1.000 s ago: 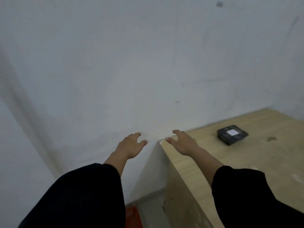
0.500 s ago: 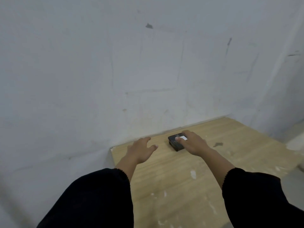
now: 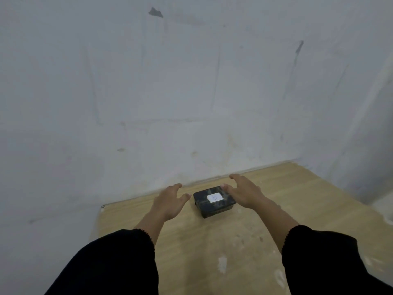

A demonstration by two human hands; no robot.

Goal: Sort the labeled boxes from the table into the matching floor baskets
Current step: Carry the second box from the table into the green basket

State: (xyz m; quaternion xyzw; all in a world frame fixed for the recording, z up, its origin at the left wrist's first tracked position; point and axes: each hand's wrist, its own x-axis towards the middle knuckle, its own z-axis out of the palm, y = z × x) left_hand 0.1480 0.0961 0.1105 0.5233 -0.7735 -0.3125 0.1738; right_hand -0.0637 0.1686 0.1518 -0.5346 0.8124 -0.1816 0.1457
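A small black box (image 3: 214,201) with a white paper label on its lid lies on the wooden table (image 3: 212,248), close to the wall. My left hand (image 3: 170,201) hovers just left of the box, fingers apart, not touching it. My right hand (image 3: 244,191) is over the box's right end with fingers spread; its thumb touches or nearly touches the lid's far right corner. Neither hand holds the box. No floor basket is in view.
A white scuffed wall (image 3: 191,92) stands directly behind the table, and a second wall meets it at the right. The table's left edge (image 3: 97,218) lies near the left hand. Pale paint spots mark the tabletop.
The view has swung right from the table's left corner and moved closer to the box. Both hands moved in and now flank it; the right hand, which covered the lid, sits further right.
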